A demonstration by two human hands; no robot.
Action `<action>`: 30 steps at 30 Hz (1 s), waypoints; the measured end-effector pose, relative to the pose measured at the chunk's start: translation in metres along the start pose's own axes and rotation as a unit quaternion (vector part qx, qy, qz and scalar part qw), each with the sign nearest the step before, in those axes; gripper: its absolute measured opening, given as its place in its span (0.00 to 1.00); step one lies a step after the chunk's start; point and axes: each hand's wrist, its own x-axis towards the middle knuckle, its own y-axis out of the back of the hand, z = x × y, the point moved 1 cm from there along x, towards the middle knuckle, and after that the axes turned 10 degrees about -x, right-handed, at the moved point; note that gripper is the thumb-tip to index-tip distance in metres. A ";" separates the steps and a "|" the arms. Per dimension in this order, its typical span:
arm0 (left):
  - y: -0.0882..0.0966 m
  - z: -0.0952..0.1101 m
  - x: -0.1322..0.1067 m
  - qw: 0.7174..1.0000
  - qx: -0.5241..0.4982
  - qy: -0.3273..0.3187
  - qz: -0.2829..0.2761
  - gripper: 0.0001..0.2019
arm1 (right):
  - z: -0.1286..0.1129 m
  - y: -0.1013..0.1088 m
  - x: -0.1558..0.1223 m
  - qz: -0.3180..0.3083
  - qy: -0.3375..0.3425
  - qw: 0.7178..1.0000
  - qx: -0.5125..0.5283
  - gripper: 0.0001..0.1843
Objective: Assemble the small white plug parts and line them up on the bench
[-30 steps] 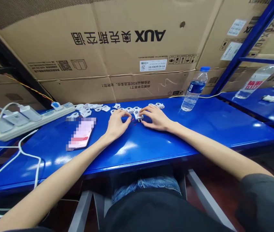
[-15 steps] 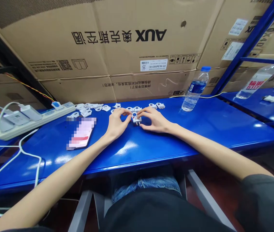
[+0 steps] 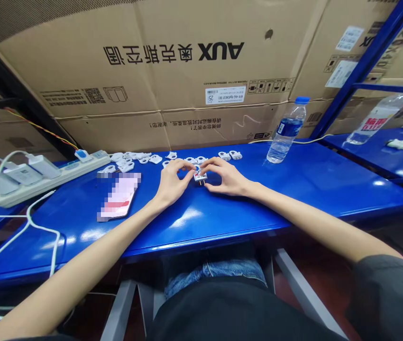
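Both my hands meet over a small white plug part [image 3: 199, 175] with metal prongs and a blue and red centre, held just above the blue table [image 3: 294, 189]. My left hand [image 3: 171, 182] pinches its left side with thumb and forefinger. My right hand [image 3: 226, 176] pinches its right side, fingers curled. Behind my hands lies a scattered row of several more small white plastic parts [image 3: 141, 158] along the table's back.
A phone [image 3: 119, 196] lies left of my hands. A white power strip [image 3: 45, 177] with chargers and white cables sits at far left. A water bottle [image 3: 287, 130] stands at right; another bottle [image 3: 375, 118] lies on the neighbouring table. Cardboard boxes [image 3: 173, 71] wall the back.
My fingers have closed in from both sides on the plug part, which has turned so its blue and red face shows and shifted slightly left.
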 end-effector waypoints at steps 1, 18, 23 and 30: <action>0.000 0.000 0.000 1.000 -0.004 0.003 0.003 0.04 | 0.000 0.000 0.000 -0.002 0.001 1.000 -0.005 0.16; -0.001 0.002 0.000 1.000 0.005 0.010 -0.011 0.04 | 0.002 0.003 0.000 0.022 -0.002 0.998 -0.065 0.15; -0.001 0.003 0.000 0.999 -0.005 0.031 -0.017 0.05 | 0.003 0.004 0.000 0.023 0.009 0.997 -0.070 0.14; -0.002 0.007 0.000 0.997 -0.024 0.058 -0.040 0.04 | 0.003 0.004 0.000 0.018 0.009 0.996 -0.085 0.14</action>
